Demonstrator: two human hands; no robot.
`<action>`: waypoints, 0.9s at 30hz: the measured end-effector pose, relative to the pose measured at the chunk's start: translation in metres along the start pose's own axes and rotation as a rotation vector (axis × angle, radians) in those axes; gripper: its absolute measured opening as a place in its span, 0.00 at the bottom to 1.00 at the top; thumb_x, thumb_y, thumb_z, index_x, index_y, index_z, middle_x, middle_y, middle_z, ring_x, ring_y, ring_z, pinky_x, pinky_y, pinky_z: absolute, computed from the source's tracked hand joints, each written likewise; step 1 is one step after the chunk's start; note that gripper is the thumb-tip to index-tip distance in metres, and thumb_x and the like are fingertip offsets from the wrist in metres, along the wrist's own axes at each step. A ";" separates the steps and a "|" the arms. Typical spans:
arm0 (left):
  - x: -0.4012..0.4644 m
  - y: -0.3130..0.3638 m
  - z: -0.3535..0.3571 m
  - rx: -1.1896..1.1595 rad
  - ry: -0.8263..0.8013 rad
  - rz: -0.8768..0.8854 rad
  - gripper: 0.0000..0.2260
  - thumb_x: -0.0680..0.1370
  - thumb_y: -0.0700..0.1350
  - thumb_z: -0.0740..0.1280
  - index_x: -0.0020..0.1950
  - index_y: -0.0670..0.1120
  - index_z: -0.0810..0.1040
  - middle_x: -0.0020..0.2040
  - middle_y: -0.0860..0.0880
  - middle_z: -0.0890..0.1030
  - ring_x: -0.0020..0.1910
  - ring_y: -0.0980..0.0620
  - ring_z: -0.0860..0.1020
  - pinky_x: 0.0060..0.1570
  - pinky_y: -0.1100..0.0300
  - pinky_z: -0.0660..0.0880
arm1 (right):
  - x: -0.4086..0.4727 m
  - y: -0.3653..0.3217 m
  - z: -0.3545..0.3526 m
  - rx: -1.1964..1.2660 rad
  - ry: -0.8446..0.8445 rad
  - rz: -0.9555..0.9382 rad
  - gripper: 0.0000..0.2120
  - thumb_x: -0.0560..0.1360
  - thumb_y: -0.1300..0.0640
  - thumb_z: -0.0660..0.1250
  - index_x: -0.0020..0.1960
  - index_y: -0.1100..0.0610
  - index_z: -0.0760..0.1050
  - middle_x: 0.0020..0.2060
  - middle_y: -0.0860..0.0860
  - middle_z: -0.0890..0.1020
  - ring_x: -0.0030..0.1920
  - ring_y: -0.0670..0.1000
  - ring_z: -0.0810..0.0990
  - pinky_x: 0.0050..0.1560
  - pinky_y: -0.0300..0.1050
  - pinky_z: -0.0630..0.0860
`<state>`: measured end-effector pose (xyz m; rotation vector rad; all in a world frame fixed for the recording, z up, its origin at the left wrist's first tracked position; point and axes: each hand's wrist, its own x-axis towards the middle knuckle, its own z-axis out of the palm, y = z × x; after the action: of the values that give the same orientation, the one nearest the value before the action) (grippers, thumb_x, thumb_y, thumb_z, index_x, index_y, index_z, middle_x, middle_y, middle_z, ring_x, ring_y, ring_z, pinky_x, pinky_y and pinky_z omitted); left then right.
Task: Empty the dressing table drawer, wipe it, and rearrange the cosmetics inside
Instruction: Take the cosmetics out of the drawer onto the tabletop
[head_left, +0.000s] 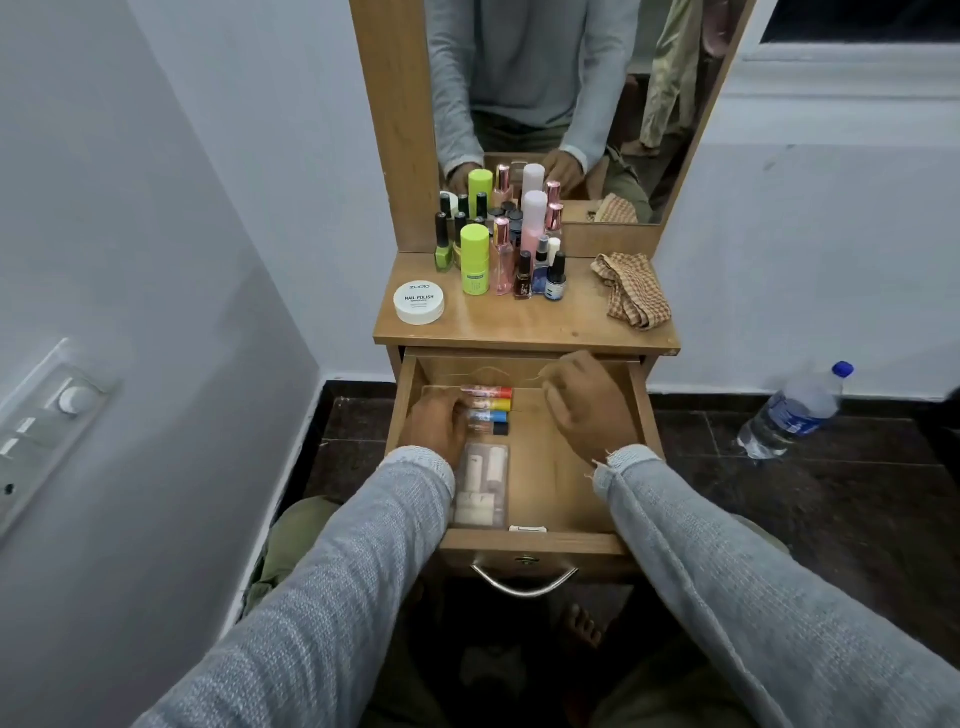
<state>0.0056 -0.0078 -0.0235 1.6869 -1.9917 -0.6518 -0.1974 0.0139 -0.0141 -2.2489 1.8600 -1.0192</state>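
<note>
The wooden drawer (571, 483) of the dressing table is pulled out. At its back left lie several small tubes (491, 410) side by side, with red, yellow, blue and black caps. My left hand (434, 423) covers their left ends, and its fingertips touch the lower ones; I cannot see whether it grips any. In front of them lies a clear plastic case (480, 486) holding white tubes. My right hand (589, 408) hovers over the drawer's right half with its fingers loosely curled, holding nothing. A checked cloth (631, 291) lies on the tabletop at the right.
Several nail polish bottles (524, 275), a green stick (475, 260), pink bottles and a white nail polish remover tub (419, 302) stand on the tabletop before the mirror (545, 78). A water bottle (795, 410) lies on the dark floor at the right. The left wall carries a switch panel (47, 421).
</note>
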 end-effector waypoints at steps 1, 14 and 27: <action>0.001 0.000 0.002 0.021 -0.009 -0.013 0.08 0.78 0.38 0.63 0.53 0.45 0.80 0.53 0.45 0.81 0.50 0.45 0.80 0.55 0.53 0.76 | -0.004 -0.001 0.004 -0.023 -0.087 0.006 0.06 0.75 0.61 0.65 0.52 0.58 0.77 0.50 0.52 0.77 0.48 0.48 0.76 0.49 0.42 0.77; 0.014 -0.016 0.019 0.265 -0.139 0.034 0.19 0.77 0.36 0.62 0.67 0.46 0.71 0.65 0.43 0.71 0.60 0.42 0.74 0.58 0.51 0.74 | -0.001 -0.027 0.046 -0.228 -0.571 0.056 0.15 0.77 0.61 0.61 0.62 0.54 0.75 0.65 0.53 0.73 0.62 0.57 0.72 0.56 0.50 0.73; 0.017 -0.015 0.018 0.287 -0.126 0.022 0.13 0.77 0.37 0.61 0.61 0.45 0.73 0.56 0.43 0.77 0.54 0.43 0.77 0.54 0.51 0.75 | -0.006 -0.010 0.048 -0.307 -0.519 0.185 0.14 0.77 0.63 0.61 0.62 0.57 0.72 0.59 0.54 0.72 0.57 0.57 0.76 0.51 0.52 0.77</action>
<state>0.0035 -0.0257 -0.0459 1.8219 -2.2794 -0.4926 -0.1650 0.0052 -0.0497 -2.1443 2.0167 -0.1025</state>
